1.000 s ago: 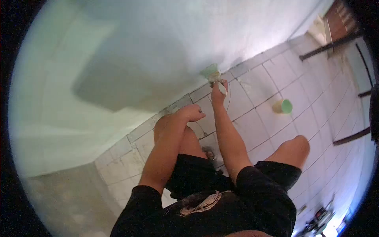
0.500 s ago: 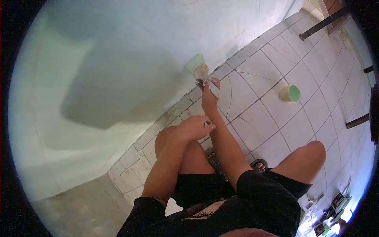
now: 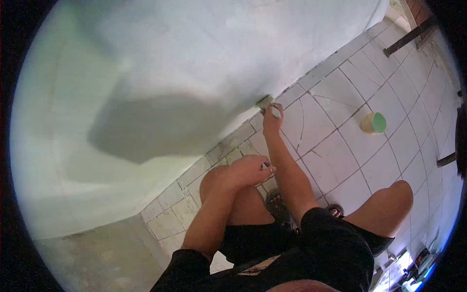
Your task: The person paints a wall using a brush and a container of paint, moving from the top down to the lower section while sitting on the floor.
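Note:
A paintbrush (image 3: 265, 101) has its bristles against the bottom of the pale wall (image 3: 194, 63), close to where it meets the tiled floor. My right hand (image 3: 273, 119) is closed round its whitish handle. Over my bent left knee rests my left hand (image 3: 250, 170), its fingers curled near my right forearm. Something small and pale shows between those fingers, too small to name. To the right of the brush, a cup (image 3: 373, 123) with a green inside stands on the floor tiles (image 3: 335, 160).
Dark legs of furniture (image 3: 408, 36) stand on the floor at the upper right. A bare grey floor patch (image 3: 102, 258) lies at the lower left. My sandalled feet (image 3: 279, 204) are under me, and several blurred objects (image 3: 413, 272) are at the lower right.
The brush has moved down the wall to its lower edge, with its bristles now seen more edge-on. My left hand stays curled over the knee. The whole view has shifted slightly.

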Demonstrator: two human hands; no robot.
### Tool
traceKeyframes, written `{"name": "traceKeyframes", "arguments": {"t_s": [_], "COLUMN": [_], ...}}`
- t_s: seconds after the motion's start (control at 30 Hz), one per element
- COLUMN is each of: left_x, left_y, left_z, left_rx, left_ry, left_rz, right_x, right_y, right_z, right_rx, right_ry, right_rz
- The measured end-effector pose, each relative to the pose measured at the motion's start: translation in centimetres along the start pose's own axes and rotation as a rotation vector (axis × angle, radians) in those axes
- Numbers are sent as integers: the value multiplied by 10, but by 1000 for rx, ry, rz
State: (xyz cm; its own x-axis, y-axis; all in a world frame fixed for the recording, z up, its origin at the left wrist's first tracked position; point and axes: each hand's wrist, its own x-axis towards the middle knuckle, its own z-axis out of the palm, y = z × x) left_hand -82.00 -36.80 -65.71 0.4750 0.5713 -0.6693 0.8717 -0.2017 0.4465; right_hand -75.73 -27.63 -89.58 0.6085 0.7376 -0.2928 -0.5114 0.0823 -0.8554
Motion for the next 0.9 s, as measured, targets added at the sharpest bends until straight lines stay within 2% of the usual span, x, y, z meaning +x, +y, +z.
{"name": "traceKeyframes", "arguments": {"t_s": [0.03,0.07,0.13,0.23,0.27,0.4,0.47,0.53,0.57,0.63,0.67,0.73,0.9], "left_x": [1,2,4,7,6,2,5,8,8,9,10,14,18], "left_y": [-1,-2,-4,5,7,-7,-11,-12,-14,-17,-17,-15,-11], "left_z": [-1,-1,-1,-6,-8,-5,-6,-6,-6,-2,0,-1,-1], "left_rx": [3,0,-29,-40,-9,32,22,15,4,-3,-17,-45,20], "left_ry": [-5,-13,-21,-63,-86,-21,-77,-55,-32,4,26,27,-59], "left_rz": [10,19,39,9,-43,49,-5,-21,-43,-63,-76,-88,-59], "right_x": [-7,-16,-36,-50,-55,-35,-21,-6,-4,3,8,19,11], "right_y": [-29,-52,-94,-128,-141,-86,-33,0,4,7,3,-5,-111], "right_z": [10,16,20,32,42,20,-10,-40,-49,-51,-44,-33,23], "right_rx": [197,195,448,374,601,484,163,-24,-15,39,48,-148,91], "right_ry": [-19,-23,-99,-124,-145,-185,-128,-92,-100,23,13,-9,27], "right_rz": [83,81,8,21,-21,-62,-37,10,8,67,65,48,75]}}
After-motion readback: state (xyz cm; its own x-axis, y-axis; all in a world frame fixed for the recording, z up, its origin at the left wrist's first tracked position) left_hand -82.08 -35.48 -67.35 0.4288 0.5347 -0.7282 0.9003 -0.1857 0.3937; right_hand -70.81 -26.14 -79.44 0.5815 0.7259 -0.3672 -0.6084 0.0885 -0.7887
